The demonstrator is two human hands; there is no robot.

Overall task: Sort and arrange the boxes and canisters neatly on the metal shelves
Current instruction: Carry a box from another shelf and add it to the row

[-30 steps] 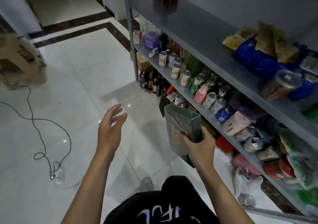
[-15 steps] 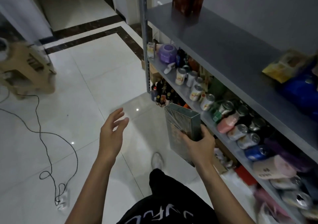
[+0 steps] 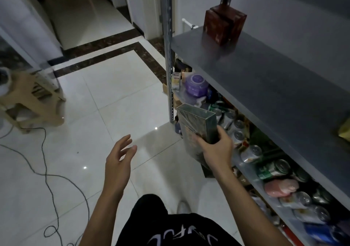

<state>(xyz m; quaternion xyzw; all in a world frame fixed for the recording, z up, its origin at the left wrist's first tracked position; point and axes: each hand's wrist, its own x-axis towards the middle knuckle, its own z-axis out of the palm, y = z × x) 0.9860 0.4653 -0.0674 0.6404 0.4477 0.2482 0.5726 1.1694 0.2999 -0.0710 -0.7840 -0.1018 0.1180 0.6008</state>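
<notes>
Head view: my right hand (image 3: 216,149) grips the green box (image 3: 195,121) low down, thumb on the narrow side and fingers wrapped across its front. The box is upright and off every surface, just outside the front edge of the lower shelf (image 3: 246,172). I hold it by its lower half, I judge, so the top stays free to go onto a board first.

At three o'clock from the box the cans (image 3: 272,168) crowd that lower shelf, some standing and some lying over, with a purple jar (image 3: 196,83) at the box's twelve o'clock. That row looks too full for a tall box.

Up at one o'clock the grey top shelf (image 3: 255,71) is mostly bare, and two brown boxes (image 3: 223,25) stand together at its far end beside the upright post (image 3: 168,56). My guess is that boxes belong there, next to those two.

My left hand (image 3: 118,162) hangs at nine o'clock from the box, fingers loose and spread, holding nothing and well apart from it. It seems ready to steady the box or shift a can.
</notes>
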